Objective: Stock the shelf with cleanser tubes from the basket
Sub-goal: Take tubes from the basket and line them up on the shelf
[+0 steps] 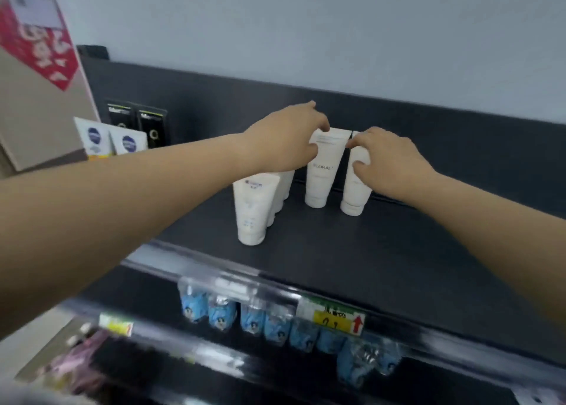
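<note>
Dark grey shelf board (337, 251), stock standing cap-down.
- Left hand (288, 138): fingers curled over the flat top of a lettered white plastic cleanser tube (320, 178), thumb on its face.
- Right hand (386, 159): fingertips and thumb pinching the neighbouring plain white tube (352, 196), just beside the first.
- Under the left palm: a front-to-back row of white tubes (251, 211).

Cleanser tubes (318, 172) stand on the shelf (352, 257), hanging packets (254, 319) below its front edge.

A shop: dark display shelves (352, 251) with a yellow price tag (332, 320) on the edge, hanging blue packets (254, 319) beneath.
</note>
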The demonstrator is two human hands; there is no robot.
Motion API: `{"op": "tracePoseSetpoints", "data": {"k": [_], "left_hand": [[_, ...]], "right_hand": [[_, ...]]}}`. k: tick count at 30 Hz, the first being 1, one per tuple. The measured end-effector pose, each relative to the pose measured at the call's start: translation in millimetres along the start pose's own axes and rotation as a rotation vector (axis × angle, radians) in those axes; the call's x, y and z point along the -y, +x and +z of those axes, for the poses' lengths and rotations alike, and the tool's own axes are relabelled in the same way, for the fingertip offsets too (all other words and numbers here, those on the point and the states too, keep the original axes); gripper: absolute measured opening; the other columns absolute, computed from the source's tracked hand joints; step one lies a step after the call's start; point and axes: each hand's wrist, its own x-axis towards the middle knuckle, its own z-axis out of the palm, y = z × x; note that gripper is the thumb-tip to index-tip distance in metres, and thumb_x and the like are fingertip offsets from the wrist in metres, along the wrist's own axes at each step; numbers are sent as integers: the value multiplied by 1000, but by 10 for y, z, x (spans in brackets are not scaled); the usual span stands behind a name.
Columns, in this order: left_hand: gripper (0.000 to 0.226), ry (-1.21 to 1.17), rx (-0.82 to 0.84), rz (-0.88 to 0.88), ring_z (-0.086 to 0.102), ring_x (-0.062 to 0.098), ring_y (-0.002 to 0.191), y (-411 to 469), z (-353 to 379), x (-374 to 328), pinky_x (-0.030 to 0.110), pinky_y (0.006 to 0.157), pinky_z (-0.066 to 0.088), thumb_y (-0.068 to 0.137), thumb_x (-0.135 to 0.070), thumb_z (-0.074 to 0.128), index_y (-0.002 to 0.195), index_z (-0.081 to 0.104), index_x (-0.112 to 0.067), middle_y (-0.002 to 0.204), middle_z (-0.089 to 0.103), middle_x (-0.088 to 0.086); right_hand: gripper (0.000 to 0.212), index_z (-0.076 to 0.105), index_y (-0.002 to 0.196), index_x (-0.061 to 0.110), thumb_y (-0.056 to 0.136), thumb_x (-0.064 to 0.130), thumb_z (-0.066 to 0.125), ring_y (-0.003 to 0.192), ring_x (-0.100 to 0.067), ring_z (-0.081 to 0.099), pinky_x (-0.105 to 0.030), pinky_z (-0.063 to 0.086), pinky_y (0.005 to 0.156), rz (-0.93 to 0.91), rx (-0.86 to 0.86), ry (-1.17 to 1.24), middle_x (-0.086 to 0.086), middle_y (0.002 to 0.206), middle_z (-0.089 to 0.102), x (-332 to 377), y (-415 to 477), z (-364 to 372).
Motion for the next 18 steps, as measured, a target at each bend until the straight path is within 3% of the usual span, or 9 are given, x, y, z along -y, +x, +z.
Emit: {"op": "tracePoseSetpoints", "data": {"k": [7,10,14,18], "left_hand": [[39,127,-96,-131,46,23,129,-1152,-386,-82,38,105,38,86,-18,42,121,60,-12,126,59,5],[41,182,-74,-224,40,22,135,-1682,-504,30,33,113,30,86,-18,44,124,57,-9,133,55,7],[41,253,-60,-419,49,24,122,-2437,-656,239,36,100,39,83,-11,47,123,57,-11,130,55,7],[42,310,-14,-629,45,21,126,-3175,-725,481,27,101,32,88,-14,51,129,53,-14,135,52,5]], "right_hand": [[32,58,120,13,88,15,51,112,-32,52,-47,40,95,-272,-101,183,-12,123,55,834,-278,7],[32,60,117,12,87,14,51,109,-34,53,-46,41,92,-408,-122,224,-12,120,56,1336,-394,92],[35,59,121,11,87,13,52,110,-35,52,-47,42,93,-575,-123,269,-13,122,57,2034,-560,243],[34,60,119,10,86,15,53,109,-35,53,-45,44,88,-705,-86,298,-13,121,58,2717,-708,459]]}}
